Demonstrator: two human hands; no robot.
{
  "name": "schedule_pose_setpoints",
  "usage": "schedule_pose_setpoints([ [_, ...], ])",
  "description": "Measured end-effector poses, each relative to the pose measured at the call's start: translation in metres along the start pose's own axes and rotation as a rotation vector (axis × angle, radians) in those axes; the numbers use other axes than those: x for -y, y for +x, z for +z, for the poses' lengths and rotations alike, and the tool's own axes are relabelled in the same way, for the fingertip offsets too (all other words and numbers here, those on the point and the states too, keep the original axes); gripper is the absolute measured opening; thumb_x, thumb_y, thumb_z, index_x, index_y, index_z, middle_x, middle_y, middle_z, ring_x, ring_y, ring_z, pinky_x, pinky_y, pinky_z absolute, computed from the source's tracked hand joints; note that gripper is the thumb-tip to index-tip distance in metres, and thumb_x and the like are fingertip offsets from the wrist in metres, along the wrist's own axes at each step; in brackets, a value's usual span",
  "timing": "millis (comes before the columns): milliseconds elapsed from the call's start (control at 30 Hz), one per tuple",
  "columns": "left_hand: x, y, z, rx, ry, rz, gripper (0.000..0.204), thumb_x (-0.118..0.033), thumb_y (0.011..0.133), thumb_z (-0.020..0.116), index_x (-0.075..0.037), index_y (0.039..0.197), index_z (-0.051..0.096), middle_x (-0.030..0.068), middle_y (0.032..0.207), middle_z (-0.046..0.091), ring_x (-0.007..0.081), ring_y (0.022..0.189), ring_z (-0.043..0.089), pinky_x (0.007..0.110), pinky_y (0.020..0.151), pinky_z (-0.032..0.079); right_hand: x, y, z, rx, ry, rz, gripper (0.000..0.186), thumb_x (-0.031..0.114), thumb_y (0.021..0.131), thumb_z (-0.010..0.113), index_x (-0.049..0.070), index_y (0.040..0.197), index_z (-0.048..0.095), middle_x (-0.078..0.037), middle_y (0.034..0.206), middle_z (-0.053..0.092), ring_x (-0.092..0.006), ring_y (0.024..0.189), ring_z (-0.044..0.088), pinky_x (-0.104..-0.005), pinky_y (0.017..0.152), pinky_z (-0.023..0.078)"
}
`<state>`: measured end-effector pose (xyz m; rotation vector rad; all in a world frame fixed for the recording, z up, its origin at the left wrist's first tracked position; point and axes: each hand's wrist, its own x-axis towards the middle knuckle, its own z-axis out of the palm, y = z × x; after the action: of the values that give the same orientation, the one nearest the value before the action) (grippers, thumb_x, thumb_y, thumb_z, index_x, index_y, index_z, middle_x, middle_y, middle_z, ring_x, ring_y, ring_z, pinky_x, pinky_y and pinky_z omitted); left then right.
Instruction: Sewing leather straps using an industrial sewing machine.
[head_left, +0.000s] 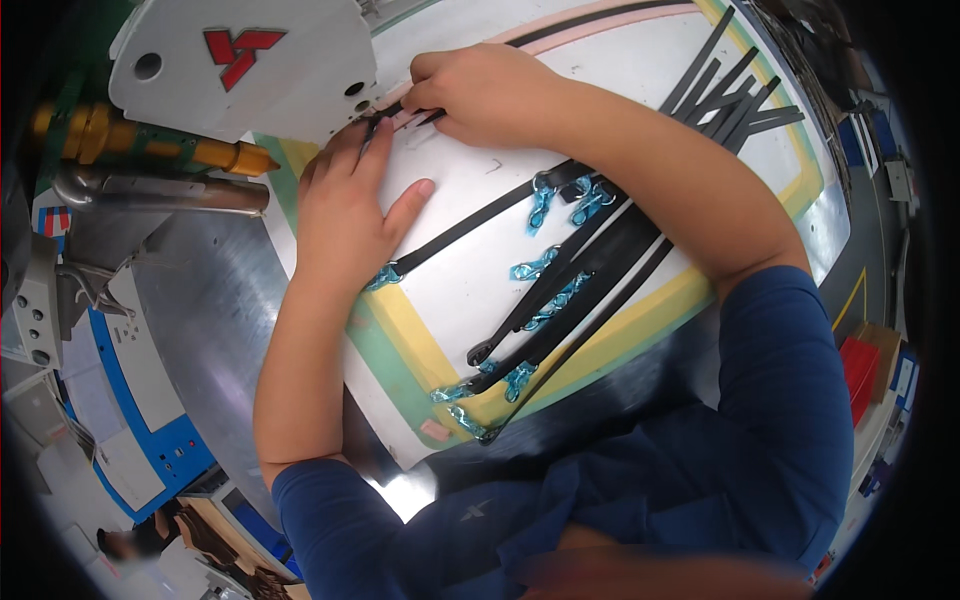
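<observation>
My right hand [490,95] is closed in a pinch on the end of a narrow black strap, at the far side of the white board [470,195] beside the grey machine head [245,60]. To its left my left hand [350,195] lies flat, thumb spread, its fingertips at the strap near the machine's lower edge. What is under those fingertips is hidden. One long black strap [470,222] runs across the board below my hands, with a blue-wrapped metal clasp [383,277] at its near-left end. A bundle of black straps [590,285] passes under my right forearm; several have blue-wrapped clasps.
Yellow and green tape [400,340] borders the board. A brass-coloured fitting [200,150] and a bent metal tube [165,192] jut out at left, close to my left hand. Pink strip with a black line [600,25] crosses the far edge. Right of the table is a red bin [858,375].
</observation>
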<state>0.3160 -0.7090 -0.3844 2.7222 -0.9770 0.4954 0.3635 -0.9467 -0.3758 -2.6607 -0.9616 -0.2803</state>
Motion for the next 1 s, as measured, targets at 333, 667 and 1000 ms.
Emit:
schedule_pose_setpoints([
  [333, 0.015, -0.001, -0.006, 0.01, -0.017, -0.256, 0.046, -0.025, 0.095, 0.069, 0.002, 0.132, 0.067, 0.0216, 0.127, 0.069, 0.04, 0.116, 0.065, 0.046, 0.104, 0.05, 0.0, 0.002, 0.002, 0.006, 0.004, 0.015, 0.03, 0.01, 0.086, 0.071, 0.011, 0.116, 0.077, -0.006, 0.113, 0.067, -0.0291, 0.103, 0.071, -0.0419, 0.088, 0.058],
  [667, 0.011, 0.002, 0.001, 0.055, -0.001, -0.078, 0.058, -0.032, 0.094, 0.07, 0.003, 0.139, 0.06, 0.0207, 0.14, 0.063, 0.0392, 0.127, 0.061, 0.049, 0.107, 0.048, -0.002, 0.001, 0.002, -0.006, 0.002, -0.001, 0.03, 0.01, 0.087, 0.071, 0.011, 0.115, 0.078, -0.007, 0.112, 0.067, -0.0293, 0.102, 0.071, -0.0415, 0.087, 0.058],
  [1000, 0.005, 0.0, -0.001, 0.074, 0.102, -0.078, 0.056, -0.032, 0.098, 0.067, 0.002, 0.141, 0.06, 0.0216, 0.14, 0.063, 0.0404, 0.125, 0.062, 0.048, 0.107, 0.048, 0.009, 0.0, -0.004, 0.021, -0.124, -0.036, 0.031, 0.013, 0.086, 0.074, 0.016, 0.117, 0.078, -0.007, 0.108, 0.067, -0.028, 0.098, 0.072, -0.0413, 0.084, 0.059],
])
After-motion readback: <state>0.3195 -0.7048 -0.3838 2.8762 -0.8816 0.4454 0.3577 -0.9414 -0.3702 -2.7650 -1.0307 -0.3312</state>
